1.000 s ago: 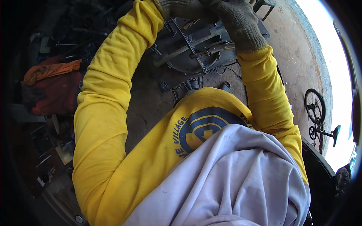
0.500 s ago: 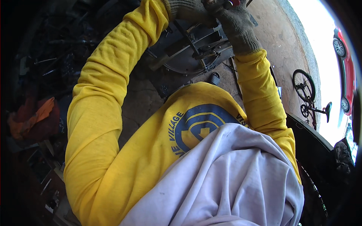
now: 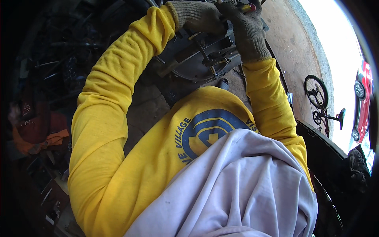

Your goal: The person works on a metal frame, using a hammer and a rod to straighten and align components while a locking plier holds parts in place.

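My left hand (image 3: 199,16), in a grey-brown knitted work glove, reaches in at the top of the view. Its fingers curl beside the right hand, and what they grip is hidden. My right hand (image 3: 248,33), gloved the same way, is closed round a tool with a red and yellow handle (image 3: 248,8); the working end cannot be seen. Both hands are over a dark metal machine (image 3: 197,65) with a rounded plate, bars and a bracket. The upper part of the machine is cut off by the frame edge and covered by the gloves.
Dark metal parts and tools (image 3: 51,65) lie cluttered at the left. Below them is dark red and orange cloth (image 3: 43,134), seemingly a person's clothing. At right are a bicycle (image 3: 318,93), a black panel (image 3: 318,142) and a red car (image 3: 361,102) outside. A sandal (image 3: 224,83) shows beneath the machine.
Both hands have shifted slightly lower in the view and stay close together. More of the tool's red and yellow handle shows. The dark red and orange cloth at left has moved.
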`<state>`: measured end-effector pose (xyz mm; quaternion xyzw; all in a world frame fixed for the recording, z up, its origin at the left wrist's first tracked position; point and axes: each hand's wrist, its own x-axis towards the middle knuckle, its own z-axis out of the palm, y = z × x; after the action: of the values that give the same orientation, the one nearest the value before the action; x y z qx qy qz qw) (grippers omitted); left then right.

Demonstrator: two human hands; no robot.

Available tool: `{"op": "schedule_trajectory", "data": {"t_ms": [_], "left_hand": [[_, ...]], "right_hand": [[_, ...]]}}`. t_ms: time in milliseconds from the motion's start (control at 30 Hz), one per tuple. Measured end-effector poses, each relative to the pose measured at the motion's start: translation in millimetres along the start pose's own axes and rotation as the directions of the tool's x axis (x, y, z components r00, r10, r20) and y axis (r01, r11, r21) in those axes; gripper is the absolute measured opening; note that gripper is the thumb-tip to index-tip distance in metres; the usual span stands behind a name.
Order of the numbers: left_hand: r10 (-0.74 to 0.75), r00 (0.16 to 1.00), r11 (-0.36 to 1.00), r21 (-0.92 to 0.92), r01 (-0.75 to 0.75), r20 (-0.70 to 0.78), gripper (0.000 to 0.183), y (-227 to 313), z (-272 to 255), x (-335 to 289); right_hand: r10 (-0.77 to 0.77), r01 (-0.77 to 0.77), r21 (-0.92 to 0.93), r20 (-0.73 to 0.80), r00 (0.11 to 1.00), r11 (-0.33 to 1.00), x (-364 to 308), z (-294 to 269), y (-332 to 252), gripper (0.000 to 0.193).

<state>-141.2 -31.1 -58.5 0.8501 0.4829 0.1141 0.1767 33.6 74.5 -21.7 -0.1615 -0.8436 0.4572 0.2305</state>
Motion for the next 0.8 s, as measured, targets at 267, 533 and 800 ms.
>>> {"op": "schedule_trajectory", "data": {"t_ms": [267,533,800], "left_hand": [[-0.328,0.935,0.939,-0.057,0.338,0.138,0.024,31.4,-18.0,4.7],[-0.638,0.709,0.7,-0.611,0.37,-0.301,0.046,111.7,-83.5,-52.6],[-0.479,0.592,0.65,0.191,0.735,-0.649,0.032,125.9,-26.9,-86.4]], "right_hand": [[0.373,-0.406,0.443,0.164,0.913,0.8,8.3,-7.0,-35.6,0.099],[0.075,-0.05,0.33,-0.065,0.995,0.943,16.2,19.9,0.7,0.074],[-0.216,0.218,-0.156,0.033,0.976,0.963,7.1,7.8,16.7,0.028]]}}
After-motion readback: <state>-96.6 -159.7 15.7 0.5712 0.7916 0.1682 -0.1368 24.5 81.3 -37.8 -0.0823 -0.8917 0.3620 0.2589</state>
